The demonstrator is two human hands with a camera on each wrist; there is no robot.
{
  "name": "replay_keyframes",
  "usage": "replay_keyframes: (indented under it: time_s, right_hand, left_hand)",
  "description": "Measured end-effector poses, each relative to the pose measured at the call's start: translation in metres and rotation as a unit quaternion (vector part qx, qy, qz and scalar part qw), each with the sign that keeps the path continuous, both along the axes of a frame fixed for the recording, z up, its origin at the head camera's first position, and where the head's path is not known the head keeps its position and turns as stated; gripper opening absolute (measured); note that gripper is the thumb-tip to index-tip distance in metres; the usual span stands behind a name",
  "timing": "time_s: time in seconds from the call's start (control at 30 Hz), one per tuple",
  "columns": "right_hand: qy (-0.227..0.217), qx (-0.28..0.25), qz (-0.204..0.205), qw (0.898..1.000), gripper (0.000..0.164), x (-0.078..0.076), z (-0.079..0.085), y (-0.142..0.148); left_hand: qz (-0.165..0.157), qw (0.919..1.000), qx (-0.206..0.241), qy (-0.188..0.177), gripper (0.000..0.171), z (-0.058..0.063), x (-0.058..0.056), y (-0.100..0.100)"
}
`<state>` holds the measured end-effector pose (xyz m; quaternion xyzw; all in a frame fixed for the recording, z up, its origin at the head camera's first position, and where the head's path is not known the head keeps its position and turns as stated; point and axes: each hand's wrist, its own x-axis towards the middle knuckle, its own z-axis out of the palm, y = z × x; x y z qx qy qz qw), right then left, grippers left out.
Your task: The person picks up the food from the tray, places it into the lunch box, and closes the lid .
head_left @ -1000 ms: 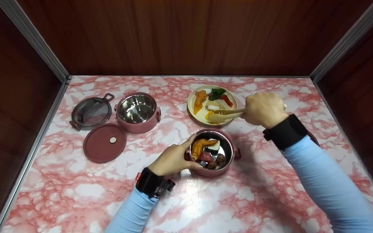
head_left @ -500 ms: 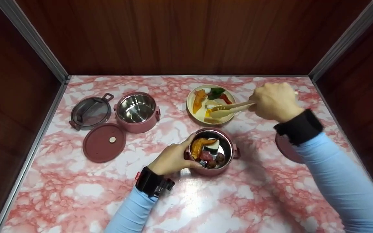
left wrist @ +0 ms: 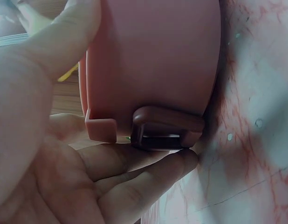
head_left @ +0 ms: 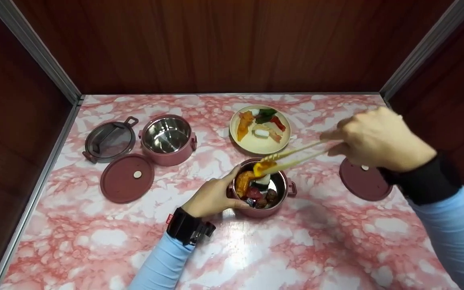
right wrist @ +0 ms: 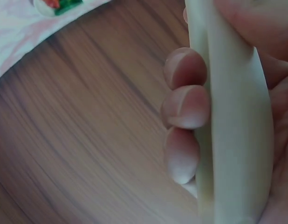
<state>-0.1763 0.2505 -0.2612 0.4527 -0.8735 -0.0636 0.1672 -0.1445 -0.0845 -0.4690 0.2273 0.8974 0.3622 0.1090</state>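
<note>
My left hand grips the left side of a pink steel-lined pot, thumb near the rim. In the left wrist view, fingertips touch the pot's side handle. Inside lie a roasted chicken wing, a white-and-dark piece, a reddish piece and brown balls. My right hand holds cream tongs, their tips pinching a yellow food piece over the pot's far rim. Fingers curl round the tongs' handles in the right wrist view.
Behind the pot stands a cream plate with several food pieces. At left are a second steel-lined pot, a glass lid and a pink lid. Another pink lid lies right. Dark wooden walls enclose the table.
The tongs have carried the yellow piece from the plate to above the pot. My right hand has moved right and nearer, uncovering the right lid. My left hand keeps its hold.
</note>
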Motion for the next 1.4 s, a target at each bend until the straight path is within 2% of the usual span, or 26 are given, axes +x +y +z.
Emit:
replay_keyframes:
  time_s: [0.2,0.4,0.9,1.2,1.4]
  right_hand:
    - [0.001,0.024,0.015,1.0,0.029,0.008,-0.021,-0.004]
    - [-0.001,0.054,0.01,0.998,0.028,0.01,-0.032,-0.006]
    - [0.005,0.047,0.021,0.999,0.028,0.011,-0.029,-0.007]
    - [-0.004,0.07,0.008,0.997,0.024,0.017,-0.03,-0.01]
    - [0.005,0.087,0.002,0.996,0.024,0.019,-0.033,-0.012]
  left_hand:
    - [0.001,1.0,0.0,0.0,0.112,-0.001,-0.001,0.0]
    - [0.002,1.0,0.001,-0.005,0.115,-0.002,-0.001,0.0]
    - [0.003,0.9999,0.002,-0.01,0.113,-0.001,-0.001,0.0]
    - [0.002,0.9999,0.006,-0.015,0.114,-0.001,-0.001,0.0]
    - [0.001,0.9999,0.008,-0.011,0.114,-0.001,0.0,0.0]
